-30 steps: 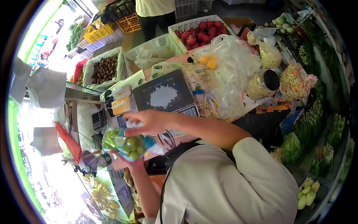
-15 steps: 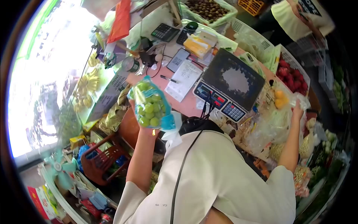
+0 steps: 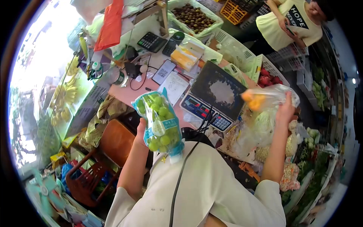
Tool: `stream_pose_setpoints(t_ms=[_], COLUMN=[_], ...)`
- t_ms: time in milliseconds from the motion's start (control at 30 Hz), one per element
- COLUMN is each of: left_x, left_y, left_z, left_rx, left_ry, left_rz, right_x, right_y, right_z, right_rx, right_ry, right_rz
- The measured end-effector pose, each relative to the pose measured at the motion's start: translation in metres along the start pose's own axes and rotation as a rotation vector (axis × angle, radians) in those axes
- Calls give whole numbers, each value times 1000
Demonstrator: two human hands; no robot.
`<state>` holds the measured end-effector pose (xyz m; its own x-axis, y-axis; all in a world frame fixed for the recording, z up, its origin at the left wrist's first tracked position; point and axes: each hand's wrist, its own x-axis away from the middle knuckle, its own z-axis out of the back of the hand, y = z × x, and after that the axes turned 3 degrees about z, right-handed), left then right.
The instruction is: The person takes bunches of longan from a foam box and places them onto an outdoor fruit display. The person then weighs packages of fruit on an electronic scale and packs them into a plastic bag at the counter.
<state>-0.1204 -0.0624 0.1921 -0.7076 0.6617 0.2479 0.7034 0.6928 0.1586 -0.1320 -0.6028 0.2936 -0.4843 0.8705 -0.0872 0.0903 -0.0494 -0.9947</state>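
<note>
"How does the whole thing stand?"

"The counter (image 3: 123,94) spreads ahead of the shirt (image 3: 211,181), with the scale (image 3: 219,90) on it. The step in hand, I'd judge, is handling two bags at once, one to each side."

"Where are they?"

"The bag of green grapes (image 3: 162,123) is up in front of the shirt, tilted, its gathered end toward the wearer. The clear bag (image 3: 276,92) with orange fruit (image 3: 256,102) is off to the right, by the scale's edge; whether it touches the scale I can't tell."

"What does a next move call for?"

"Keeping both bags supported, I'd say, so neither slips."

"And the arms?"

"Left forearm (image 3: 132,162) angled upward, close in; right forearm (image 3: 275,151) reaching forward, out to the side."

"The grip?"

"The left hand (image 3: 141,132) wraps the grapes' side, thumb showing, the other fingers hidden behind. The right hand (image 3: 285,109) pinches the clear film; exactly how its fingers sit I can't make out."
</note>
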Motion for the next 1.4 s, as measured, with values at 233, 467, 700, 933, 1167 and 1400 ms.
stream_pose_setpoints(t_ms=[233,467,700,933,1167,1400], left_x=[-18,-22,-2,26,28,46], left_y=[19,25,31,21,4,-1], left_z=[1,20,-26,-30,-63,-57], left_rx=[4,-65,10,-170,-214,-269], left_ry=[-71,-33,-145,-44,-199,-132], left_rz=[179,140,254,132,198,203], right_x=[64,100,147,207,210,205], right_y=[40,67,79,222,231,249], right_z=[-60,-65,-10,78,62,72], right_rx=[83,58,72,622,683,150], right_ry=[-68,-30,-199,-160,-369,-402], right_rz=[-101,-172,-16,136,-202,-248])
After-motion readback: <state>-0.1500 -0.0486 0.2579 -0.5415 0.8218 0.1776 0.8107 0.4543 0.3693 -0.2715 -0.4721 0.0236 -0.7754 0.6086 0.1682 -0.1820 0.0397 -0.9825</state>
